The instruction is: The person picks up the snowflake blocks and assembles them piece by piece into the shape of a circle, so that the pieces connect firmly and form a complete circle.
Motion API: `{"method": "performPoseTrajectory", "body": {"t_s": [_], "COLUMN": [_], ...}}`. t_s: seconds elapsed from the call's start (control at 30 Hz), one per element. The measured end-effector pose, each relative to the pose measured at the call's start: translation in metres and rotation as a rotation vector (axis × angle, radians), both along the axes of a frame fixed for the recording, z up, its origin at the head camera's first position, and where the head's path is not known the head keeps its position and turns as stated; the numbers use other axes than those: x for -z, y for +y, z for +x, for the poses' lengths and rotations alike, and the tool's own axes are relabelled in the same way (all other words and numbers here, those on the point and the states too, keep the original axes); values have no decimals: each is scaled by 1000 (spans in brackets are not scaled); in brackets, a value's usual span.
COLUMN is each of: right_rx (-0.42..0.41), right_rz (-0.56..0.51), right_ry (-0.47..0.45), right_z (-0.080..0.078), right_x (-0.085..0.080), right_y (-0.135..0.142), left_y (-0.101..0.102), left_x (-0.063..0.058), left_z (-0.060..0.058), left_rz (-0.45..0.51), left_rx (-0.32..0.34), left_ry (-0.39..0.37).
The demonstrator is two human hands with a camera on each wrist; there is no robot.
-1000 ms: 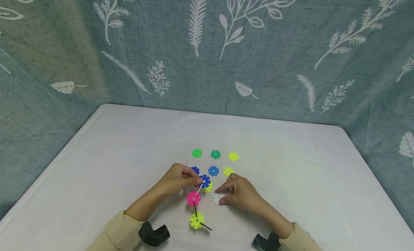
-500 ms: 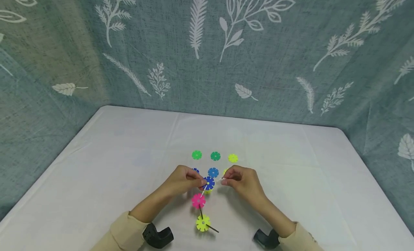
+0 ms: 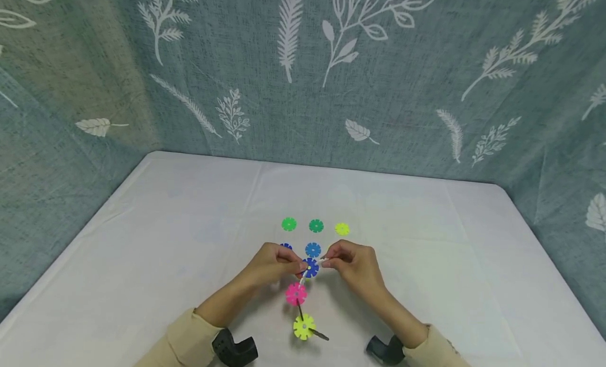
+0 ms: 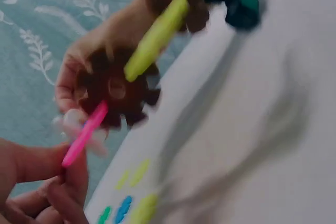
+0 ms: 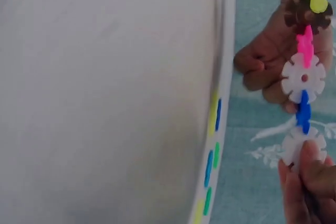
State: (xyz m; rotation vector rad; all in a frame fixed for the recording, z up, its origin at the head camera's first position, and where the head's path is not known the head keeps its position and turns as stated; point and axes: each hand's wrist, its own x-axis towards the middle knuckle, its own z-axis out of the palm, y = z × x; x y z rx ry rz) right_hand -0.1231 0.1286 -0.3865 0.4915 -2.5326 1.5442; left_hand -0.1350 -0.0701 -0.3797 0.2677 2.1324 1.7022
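A chain of notched plastic discs dangles from my left hand (image 3: 274, 263), which pinches it at the blue disc (image 3: 311, 268). Below the blue one come a white disc (image 5: 294, 82), a pink disc (image 3: 295, 293), a brown disc (image 4: 94, 93), a yellow disc (image 3: 304, 326) and a second brown disc (image 3: 319, 335) at the end. My right hand (image 3: 354, 262) pinches another white disc (image 5: 292, 144) between thumb and fingers. Its edge meets the blue disc's rim; I cannot tell how deeply they are slotted together.
Loose discs lie flat on the white table (image 3: 189, 220) beyond my hands: light green (image 3: 289, 224), dark green (image 3: 316, 226), yellow (image 3: 342, 228) and blue (image 3: 313, 250). Others are partly covered by my hands. A leaf-patterned curtain (image 3: 303, 120) borders the table's far side.
My right hand has lifted the white disc off the table and brought it against the blue disc. My left hand has shifted slightly right, carrying the chain.
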Motion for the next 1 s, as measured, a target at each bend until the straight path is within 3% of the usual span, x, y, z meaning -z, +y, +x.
{"method": "performPoseTrajectory", "body": {"t_s": [0.1, 0.2, 0.3, 0.43, 0.53, 0.6, 0.73, 1.0], "right_rx": [-3, -32, -80, -113, -104, -103, -110, -136], "right_rz": [16, 48, 64, 66, 61, 49, 26, 0], "right_ry": [79, 124, 96, 18, -13, -25, -34, -60], "right_z": [1, 0, -3, -8, -10, -11, -11, -12], "right_x": [-1, -3, -5, -3, -3, -3, -2, -3], "right_y": [-1, 0, 1, 4, 5, 4, 3, 3], "left_y": [4, 6, 7, 9, 12, 14, 19, 23], "left_x": [2, 4, 2, -4, -7, -8, -9, -9], "left_z": [1, 3, 5, 9, 10, 10, 8, 8], "left_rz": [27, -27, -176, -384, -416, -407, -396, -418], "left_rx": [-20, -19, -38, -149, -192, -175, -109, -106], "left_ry": [12, 98, 286, 575, 728, 789, 834, 766]}}
